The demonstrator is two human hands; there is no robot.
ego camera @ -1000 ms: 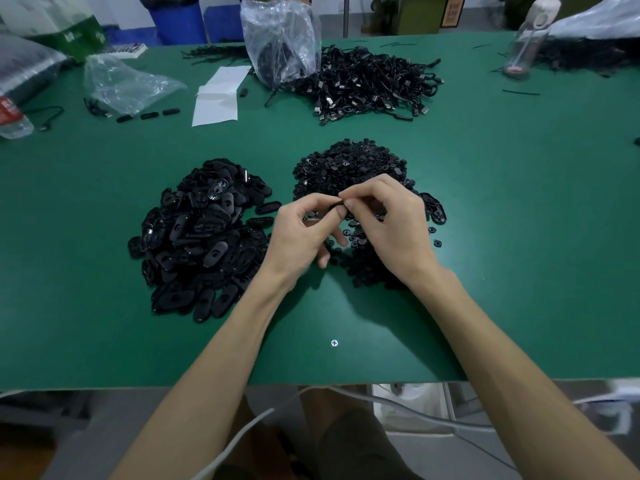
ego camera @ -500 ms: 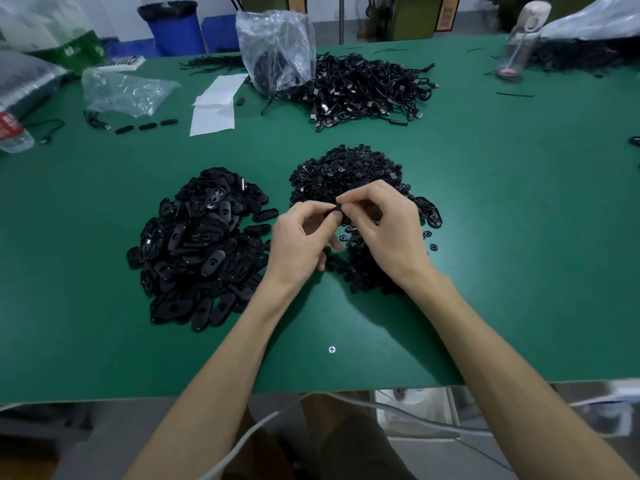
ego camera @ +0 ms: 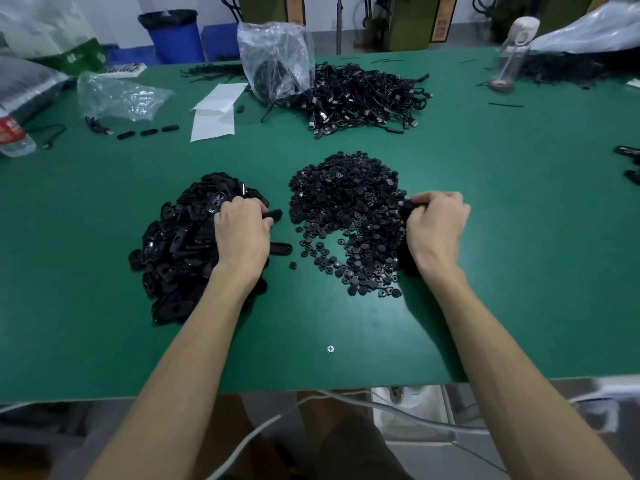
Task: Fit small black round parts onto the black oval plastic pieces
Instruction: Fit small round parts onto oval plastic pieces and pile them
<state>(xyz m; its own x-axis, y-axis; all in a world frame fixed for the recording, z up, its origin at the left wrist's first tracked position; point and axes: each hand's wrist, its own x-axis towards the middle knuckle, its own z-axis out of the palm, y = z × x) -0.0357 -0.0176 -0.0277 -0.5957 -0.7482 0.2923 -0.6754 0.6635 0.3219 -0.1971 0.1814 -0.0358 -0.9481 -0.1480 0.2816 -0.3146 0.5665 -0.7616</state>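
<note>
A heap of black oval plastic pieces lies left of centre on the green table. A heap of small black round parts lies right of it. My left hand rests on the right side of the oval heap, fingers curled down, and one oval piece sticks out by its thumb. My right hand is at the right edge of the round heap, its curled fingers pinching a black piece. Under that hand lies a small dark cluster of pieces.
A pile of black cables and a clear plastic bag sit at the back centre. White paper, another bag and a bottle are back left; a clear bottle back right. A screw head marks the near table.
My hands were together over the round heap, working one piece between them. They have parted: the left went to the oval heap, the right moved to the round heap's right edge.
</note>
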